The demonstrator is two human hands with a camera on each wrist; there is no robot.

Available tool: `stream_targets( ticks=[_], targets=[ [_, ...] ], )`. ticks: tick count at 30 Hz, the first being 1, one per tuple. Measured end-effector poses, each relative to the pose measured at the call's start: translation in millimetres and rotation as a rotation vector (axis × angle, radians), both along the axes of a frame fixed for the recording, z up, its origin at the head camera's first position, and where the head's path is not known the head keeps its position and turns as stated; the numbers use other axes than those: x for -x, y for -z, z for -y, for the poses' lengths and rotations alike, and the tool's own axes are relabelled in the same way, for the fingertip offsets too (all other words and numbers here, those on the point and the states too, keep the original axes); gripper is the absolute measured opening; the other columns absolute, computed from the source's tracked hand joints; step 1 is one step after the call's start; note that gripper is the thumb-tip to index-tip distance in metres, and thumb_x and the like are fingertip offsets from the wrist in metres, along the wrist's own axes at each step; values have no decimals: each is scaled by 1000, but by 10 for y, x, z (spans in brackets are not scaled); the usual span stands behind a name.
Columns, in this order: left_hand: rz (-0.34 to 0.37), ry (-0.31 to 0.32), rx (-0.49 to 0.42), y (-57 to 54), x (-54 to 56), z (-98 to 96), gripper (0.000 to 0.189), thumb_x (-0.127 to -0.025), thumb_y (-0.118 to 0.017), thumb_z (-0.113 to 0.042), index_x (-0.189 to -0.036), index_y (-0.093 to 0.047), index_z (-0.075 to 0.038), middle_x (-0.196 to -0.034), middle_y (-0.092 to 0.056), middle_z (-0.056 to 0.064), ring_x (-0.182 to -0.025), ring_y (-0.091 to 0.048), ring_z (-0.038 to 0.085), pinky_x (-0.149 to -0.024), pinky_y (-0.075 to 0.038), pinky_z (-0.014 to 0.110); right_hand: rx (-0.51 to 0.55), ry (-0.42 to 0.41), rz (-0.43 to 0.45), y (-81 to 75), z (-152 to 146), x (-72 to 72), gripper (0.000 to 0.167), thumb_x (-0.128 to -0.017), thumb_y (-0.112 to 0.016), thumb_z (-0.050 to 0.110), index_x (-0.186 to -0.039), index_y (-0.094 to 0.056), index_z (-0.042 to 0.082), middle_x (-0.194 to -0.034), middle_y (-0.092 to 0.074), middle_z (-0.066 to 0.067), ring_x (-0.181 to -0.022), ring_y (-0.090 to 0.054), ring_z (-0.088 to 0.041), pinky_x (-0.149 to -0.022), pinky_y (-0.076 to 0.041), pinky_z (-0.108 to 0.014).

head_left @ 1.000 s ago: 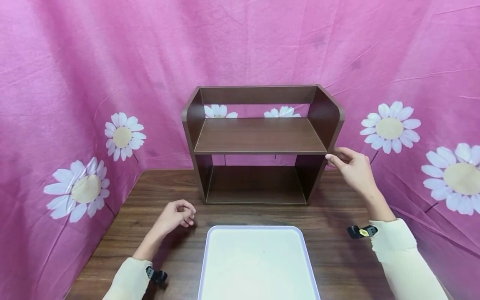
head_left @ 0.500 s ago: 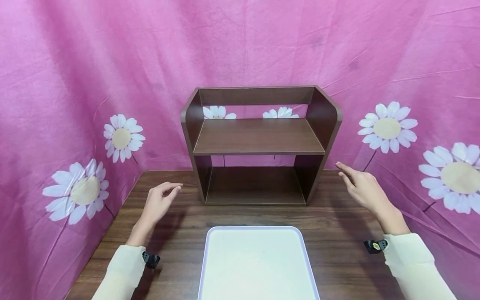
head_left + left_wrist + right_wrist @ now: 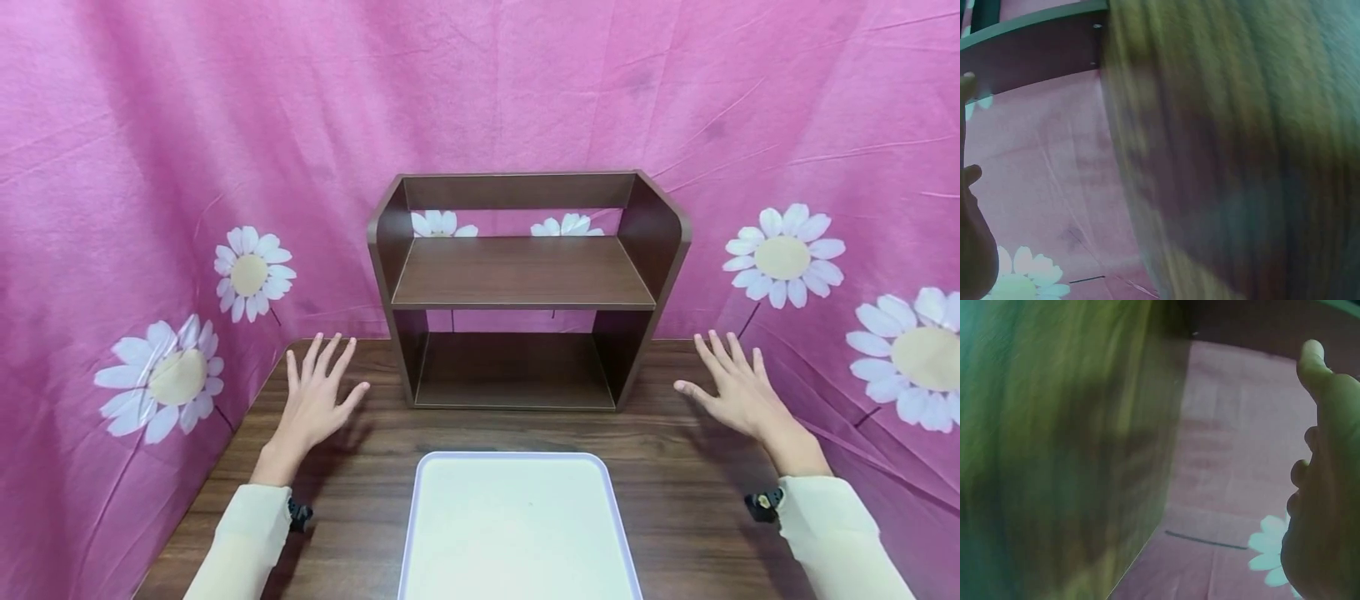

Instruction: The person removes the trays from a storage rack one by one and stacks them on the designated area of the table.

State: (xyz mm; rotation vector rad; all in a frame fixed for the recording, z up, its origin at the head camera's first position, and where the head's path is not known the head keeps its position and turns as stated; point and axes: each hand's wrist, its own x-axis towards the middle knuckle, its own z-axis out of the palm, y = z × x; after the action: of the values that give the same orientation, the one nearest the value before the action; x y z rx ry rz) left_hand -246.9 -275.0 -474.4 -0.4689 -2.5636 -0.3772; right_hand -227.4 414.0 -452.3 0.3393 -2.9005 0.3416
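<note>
A dark brown two-tier shelf (image 3: 522,271) stands upright at the back of the wooden table, with no items on either level. To its left, my left hand (image 3: 309,408) is held over the table, fingers straight and spread, holding nothing. My right hand (image 3: 741,396) hovers to the right of the shelf, its fingers also spread and apart from it. The left wrist view catches only the edge of the left hand (image 3: 975,244) beside the shelf's side panel (image 3: 1035,47). In the right wrist view the right hand (image 3: 1335,475) shows its thumb extended.
A white tray or board (image 3: 517,525) with a pale purple rim lies on the table (image 3: 360,500) in front of the shelf, cut off by the lower frame edge. Pink cloth (image 3: 517,92) printed with white daisies hangs behind and on both sides.
My right hand has left the shelf's right side and drawn back to the right. My left hand has shifted left. Both hands' fingers have straightened and spread. The shelf and tray look unmoved.
</note>
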Motion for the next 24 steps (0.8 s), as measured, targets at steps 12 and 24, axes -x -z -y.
stream_targets(
  ticks=[12,24],
  targets=[
    [269,-101,93,80,-41,34,96,-100,-55,-69,-172,-15,-21,-181,0,13,-167,5,41,-120,21,79,-33,61,72,240,-101,13,103,-102,-54,65,-171,-1,10,-174,-2,-34,-161,8,-56,-121,24,-75],
    [363,-131,105,109,-17,108,96,-101,-49,-73,-173,-10,-23,-180,-2,17,-166,10,40,-119,24,79,-32,68,95,226,-18,51,100,-103,-52,66,-171,-5,9,-173,-6,-35,-162,7,-55,-122,16,-79]
  ],
)
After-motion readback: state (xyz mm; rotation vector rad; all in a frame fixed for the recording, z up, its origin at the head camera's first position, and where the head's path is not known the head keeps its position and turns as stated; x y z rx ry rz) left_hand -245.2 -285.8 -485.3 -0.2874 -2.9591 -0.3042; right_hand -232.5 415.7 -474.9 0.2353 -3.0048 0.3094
